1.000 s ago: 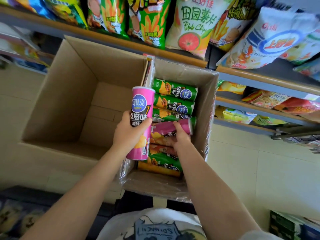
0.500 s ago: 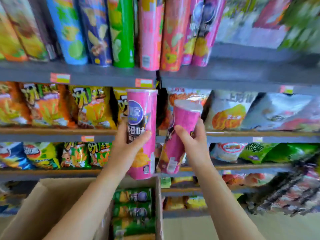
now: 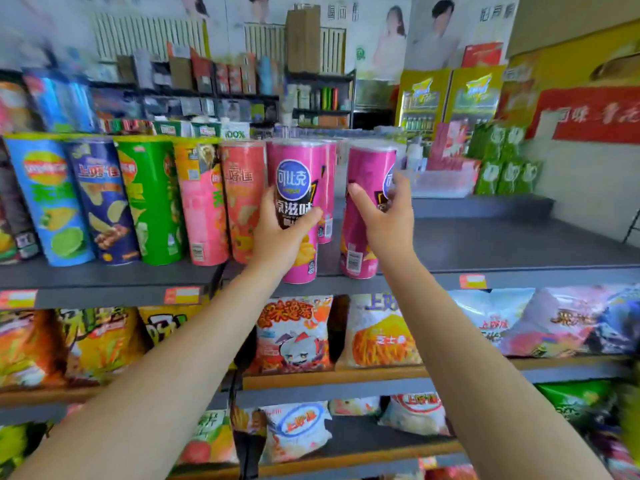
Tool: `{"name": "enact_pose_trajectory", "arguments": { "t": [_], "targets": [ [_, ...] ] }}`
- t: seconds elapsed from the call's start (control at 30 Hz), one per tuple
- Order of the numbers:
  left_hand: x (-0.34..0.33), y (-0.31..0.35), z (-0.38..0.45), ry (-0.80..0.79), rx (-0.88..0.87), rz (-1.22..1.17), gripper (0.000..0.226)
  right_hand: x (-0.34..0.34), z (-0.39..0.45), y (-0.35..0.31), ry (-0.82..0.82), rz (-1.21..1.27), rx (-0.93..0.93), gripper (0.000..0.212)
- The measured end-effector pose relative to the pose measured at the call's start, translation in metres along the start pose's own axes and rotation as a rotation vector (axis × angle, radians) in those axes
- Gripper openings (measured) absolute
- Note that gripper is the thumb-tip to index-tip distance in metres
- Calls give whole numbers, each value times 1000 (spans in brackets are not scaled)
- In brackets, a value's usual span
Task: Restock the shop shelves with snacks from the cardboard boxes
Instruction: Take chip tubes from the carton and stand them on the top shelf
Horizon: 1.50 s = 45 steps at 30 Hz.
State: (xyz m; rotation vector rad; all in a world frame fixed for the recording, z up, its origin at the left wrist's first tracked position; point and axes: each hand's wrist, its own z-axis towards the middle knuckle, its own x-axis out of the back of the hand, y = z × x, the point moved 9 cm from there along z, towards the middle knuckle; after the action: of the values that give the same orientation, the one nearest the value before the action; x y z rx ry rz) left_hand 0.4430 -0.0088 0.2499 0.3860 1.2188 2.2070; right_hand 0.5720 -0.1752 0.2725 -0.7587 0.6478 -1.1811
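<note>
Head view: we hold two pink snack cans at the top shelf.
Left hand fingers wrap one pink can; right hand fingers grip the other pink can.

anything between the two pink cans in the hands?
Nothing at the front: between left-hand pink can and right-hand pink can only a shelved pink can behind the gap, head view.

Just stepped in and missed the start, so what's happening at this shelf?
A person is restocking crisps. The left hand grips a pink can and the right hand grips a second pink can, both upright at the front of the grey top shelf, next to a row of standing cans. Neither has been let go yet.
</note>
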Motion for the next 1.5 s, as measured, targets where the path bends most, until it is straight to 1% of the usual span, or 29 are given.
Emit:
{"name": "enact_pose_trajectory", "arguments": {
  "t": [0.07, 0.13, 0.2, 0.23, 0.27, 0.33, 0.4, 0.47, 0.5, 0.57, 0.6, 0.67, 0.7, 0.77, 0.9, 1.03, 1.2, 1.3, 1.37, 1.4, 1.47, 1.5],
  "targets": [
    [-8, -12, 7, 42, -20, 64, 80, -9, 10, 16, -47, -65, -11, 84],
    [-15, -26, 11, 22, -32, 133, 88, -17, 15, 31, -122, -120, -13, 81],
    [-16, -41, 8, -3, -43, 286, 92, -24, 12, 44, -211, -183, -28, 63],
    [-15, -48, 3, -9, -52, 401, 92, -27, 8, 51, -252, -211, -39, 54],
    [-12, -54, -2, -9, -57, 518, 92, -28, 5, 57, -280, -230, -44, 50],
    [-7, -58, -11, 1, -83, 678, 88, -29, 0, 64, -290, -267, -31, 49],
    [-3, -54, -18, 37, -123, 711, 85, -27, -4, 64, -247, -294, -6, 51],
    [0, -46, -25, 93, -176, 711, 75, -24, -8, 61, -182, -291, 9, 52],
    [0, -41, -29, 113, -221, 724, 67, -23, -9, 60, -171, -286, -3, 56],
    [0, -35, -35, 131, -295, 774, 49, -28, -10, 66, -186, -317, -40, 68],
    [1, -34, -35, 127, -306, 795, 42, -30, -8, 70, -191, -386, -50, 73],
    [-1, -33, -33, 102, -304, 829, 33, -33, -3, 74, -232, -571, -74, 78],
    [-3, -33, -32, 89, -296, 849, 29, -36, -2, 74, -273, -612, -96, 78],
    [-5, -35, -29, 68, -261, 883, 22, -43, 0, 76, -350, -566, -135, 74],
    [-1, -44, -21, 79, -172, 863, 15, -52, -2, 81, -381, -504, -134, 69],
    [3, -50, -15, 96, -136, 845, 9, -52, -4, 81, -353, -407, -120, 63],
    [7, -59, -12, 70, -97, 850, 8, -49, -6, 80, -343, -453, -76, 43],
    [6, -57, -14, 25, -77, 796, 8, -45, -8, 73, -317, -448, -69, 31],
    [12, -44, -26, 31, -107, 688, 5, -36, -23, 55, -233, -360, -1, 20],
    [20, -35, -38, 68, -160, 635, 5, -33, -37, 45, -197, -302, 47, 16],
    [45, -28, -74, 162, -252, 582, 5, -38, -82, 31, -206, -190, 127, 16],
    [59, -39, -93, 175, -243, 584, 6, -46, -109, 31, -252, -152, 139, 16]
  ]
}}
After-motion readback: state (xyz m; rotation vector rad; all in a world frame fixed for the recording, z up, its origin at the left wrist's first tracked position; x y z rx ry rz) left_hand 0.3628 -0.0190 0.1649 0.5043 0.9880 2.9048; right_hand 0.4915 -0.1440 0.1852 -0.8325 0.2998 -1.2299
